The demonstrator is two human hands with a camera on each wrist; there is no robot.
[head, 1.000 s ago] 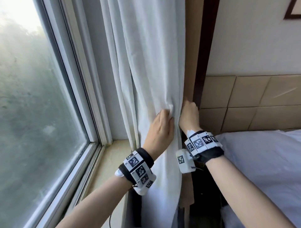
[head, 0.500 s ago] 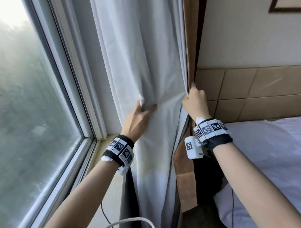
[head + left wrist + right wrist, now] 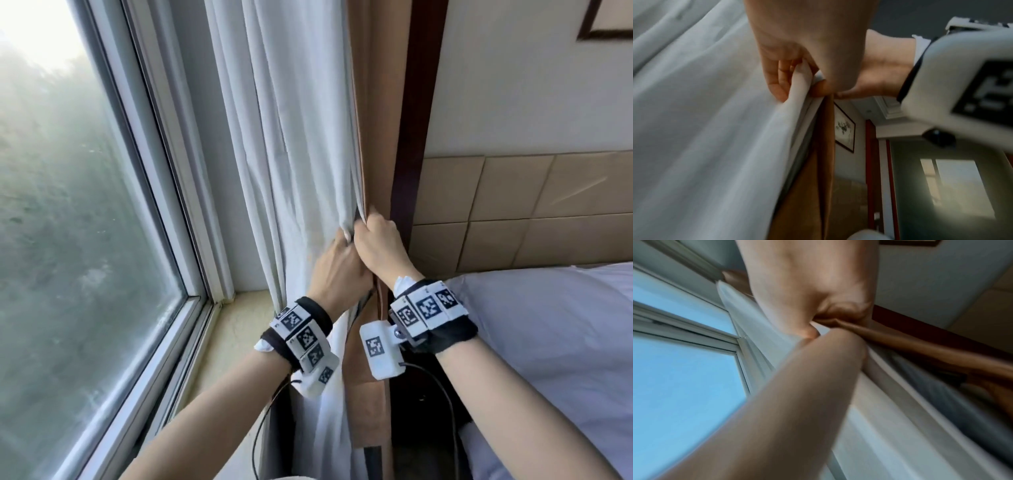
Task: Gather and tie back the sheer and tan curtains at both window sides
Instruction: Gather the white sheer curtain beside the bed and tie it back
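Observation:
The white sheer curtain (image 3: 294, 144) hangs at the window's right side, with the tan curtain (image 3: 375, 113) just behind its right edge. My left hand (image 3: 337, 263) grips a bunched fold of the sheer curtain (image 3: 715, 129); its fingers (image 3: 777, 81) curl round the white cloth. Pressed against it on the right, my right hand (image 3: 378, 245) grips the tan curtain (image 3: 910, 344) together with the sheer's edge. Both fists meet at about sill height. The tan curtain (image 3: 813, 178) drops below the hands.
The window glass (image 3: 68, 222) and its white frame (image 3: 164, 164) fill the left. A stone sill (image 3: 236, 329) runs below. A dark wood post (image 3: 419, 113) stands right of the curtains, then a padded headboard (image 3: 520, 209) and a white bed (image 3: 555, 342). Cables hang from both wrists.
My left hand has swept right, carrying the sheer fold from mid-curtain up against my right hand. The sheer is now bunched narrow against the tan curtain.

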